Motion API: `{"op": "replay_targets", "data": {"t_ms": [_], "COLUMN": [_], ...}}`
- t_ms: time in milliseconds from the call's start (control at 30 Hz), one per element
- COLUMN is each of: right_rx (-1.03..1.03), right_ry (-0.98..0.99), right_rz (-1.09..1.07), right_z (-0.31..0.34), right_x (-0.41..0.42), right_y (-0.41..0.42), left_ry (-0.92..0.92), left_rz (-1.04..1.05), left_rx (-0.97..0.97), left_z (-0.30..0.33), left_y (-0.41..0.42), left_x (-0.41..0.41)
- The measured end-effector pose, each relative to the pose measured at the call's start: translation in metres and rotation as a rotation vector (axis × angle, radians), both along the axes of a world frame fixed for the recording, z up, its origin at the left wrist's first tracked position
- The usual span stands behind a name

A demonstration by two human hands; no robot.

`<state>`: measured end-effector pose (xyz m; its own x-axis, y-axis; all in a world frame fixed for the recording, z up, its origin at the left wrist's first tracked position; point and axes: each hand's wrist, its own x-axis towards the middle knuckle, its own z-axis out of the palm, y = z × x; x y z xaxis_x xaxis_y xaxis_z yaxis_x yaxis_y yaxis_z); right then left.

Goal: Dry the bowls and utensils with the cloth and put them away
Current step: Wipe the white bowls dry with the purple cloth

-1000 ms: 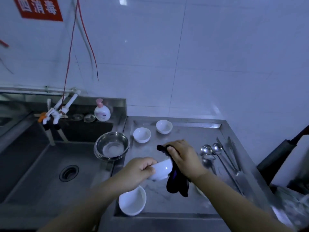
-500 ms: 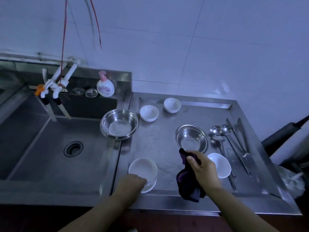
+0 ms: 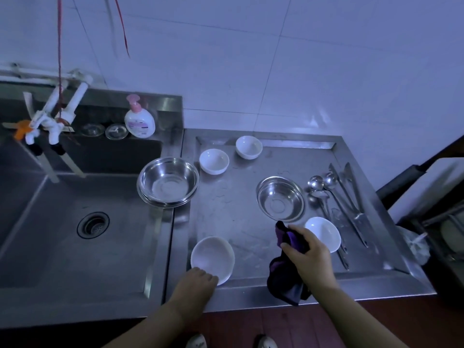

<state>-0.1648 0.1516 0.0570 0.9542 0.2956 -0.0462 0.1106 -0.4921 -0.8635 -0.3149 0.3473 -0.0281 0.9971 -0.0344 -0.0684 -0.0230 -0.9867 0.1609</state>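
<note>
L hand (image 3: 198, 278) still grips white bowl (image 3: 213, 256) rim; R hand (image 3: 310, 257) keeps clutching cloth (image 3: 285, 280).

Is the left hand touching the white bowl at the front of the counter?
Touching. In the head view, the left hand lies on the near rim of the white bowl, with no gap visible.

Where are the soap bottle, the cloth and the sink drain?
soap bottle (image 3: 139, 123): head view, on its label.
cloth (image 3: 285, 280): head view, on the part hanging below the right hand.
sink drain (image 3: 93, 225): head view, on its strainer.
</note>
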Motion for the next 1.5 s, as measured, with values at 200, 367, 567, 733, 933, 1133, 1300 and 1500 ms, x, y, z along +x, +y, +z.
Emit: {"op": "replay_targets", "data": {"t_ms": [200,367,567,733,933,1133,1300,1500], "right_rx": [0.118,0.367,0.679,0.530,0.353,0.301,0.437,0.589], "right_ry": [0.129,0.169,0.296,0.136,-0.135,-0.415,-0.274,-0.117], "right_rz": [0.012,0.055,0.071,-0.042,-0.061,-0.061,-0.013,-0.030], "right_z": [0.020,0.051,0.077,0.078,0.081,0.096,0.107,0.104], "right_x": [-0.006,-0.014,-0.010,0.009,0.046,0.091,0.129,0.167], "right_y": [0.011,0.022,0.009,-0.010,-0.045,-0.092,-0.125,-0.151], "left_ry": [-0.122,-0.219,-0.265,-0.277,-0.323,-0.229,-0.180,-0.126], "left_rz": [0.271,0.225,0.166,0.126,0.298,0.379,0.375,0.260], "left_rx": [-0.515,-0.890,-1.003,-1.203,-1.229,-1.260,-1.250,-1.172], "left_z": [0.034,0.098,0.135,0.163,0.183,0.205,0.207,0.202], "left_y": [-0.010,-0.014,-0.021,-0.037,-0.063,-0.107,-0.150,-0.198], "left_x": [0.031,0.074,0.096,0.116,0.151,0.189,0.218,0.244]}}
